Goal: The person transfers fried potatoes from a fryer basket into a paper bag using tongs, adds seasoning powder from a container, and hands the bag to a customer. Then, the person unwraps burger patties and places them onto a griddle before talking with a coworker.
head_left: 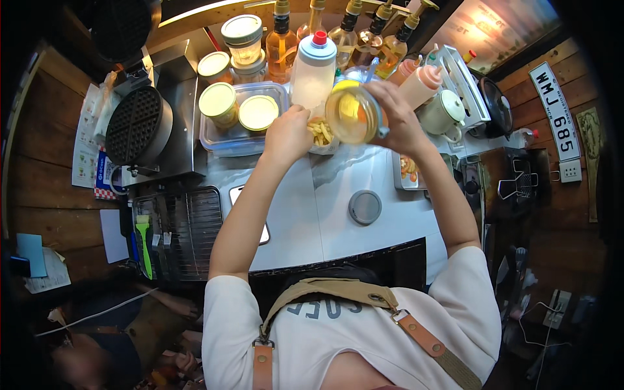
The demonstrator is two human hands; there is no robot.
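Seems to be a small food-stall kitchen, judging from the waffle iron, pump bottles, squeeze bottles and plank walls.

The right hand holds a glass jar tipped beside a cup of fries, with the left hand at the cup's other side. A round grey lid lies on the white tabletop, with a waffle iron at far left

Five gold-topped bottles stood along the far side and five jars at the far left; a sixth jar was in the right hand. There were two pink squeeze bottles, one red-capped white bottle, one teapot, one round grey lid and one green brush.
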